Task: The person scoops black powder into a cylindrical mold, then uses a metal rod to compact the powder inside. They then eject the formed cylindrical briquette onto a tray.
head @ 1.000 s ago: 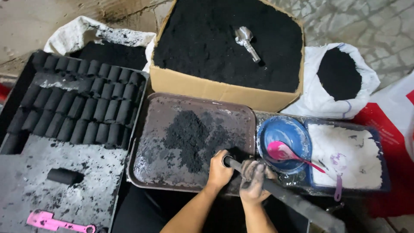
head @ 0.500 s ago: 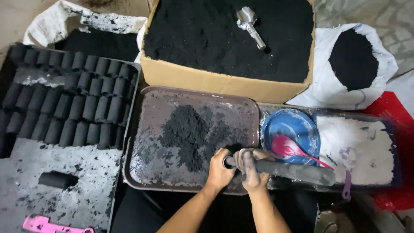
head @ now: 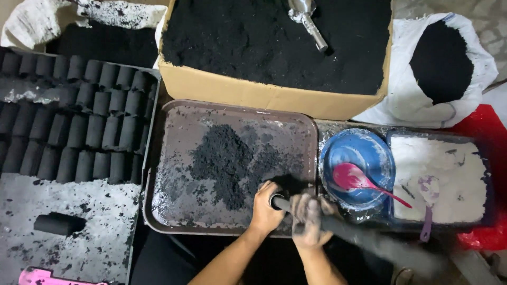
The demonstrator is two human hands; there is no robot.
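Left hand (head: 265,210): your grip is wrapped around the open end of the dark tube (head: 364,240), at the near edge of the brown tray (head: 174,211).
Right hand (head: 307,220): dusted grey, your grip is closed around the tube just beside your left hand.
Dark tube: long, soot-coated and round; it runs from the tray's near right corner down toward the lower right, tilted, its far end blurred.
Brown tray: shallow, rounded corners, raised rim; loose black powder (head: 224,158) is heaped mid-tray, and the left half is bare apart from grey dust, so that is your open room.
Left boundary: a dark board (head: 79,248), speckled white, touches the tray's rim; one single black cylinder (head: 57,224) lies on it, with rows of black cylinders (head: 79,126) beyond.
Right boundary: a blue bowl (head: 359,153) with a pink spoon (head: 359,180) sits just beside the tray; past it, a tub of white powder (head: 443,174) holds a purple spoon (head: 428,206).
Far boundary: a cardboard box (head: 264,92) of black powder borders the tray's far rim, with a metal scoop (head: 309,21) lying in it.
Far right: a white sack (head: 401,105), open, filled with black powder.
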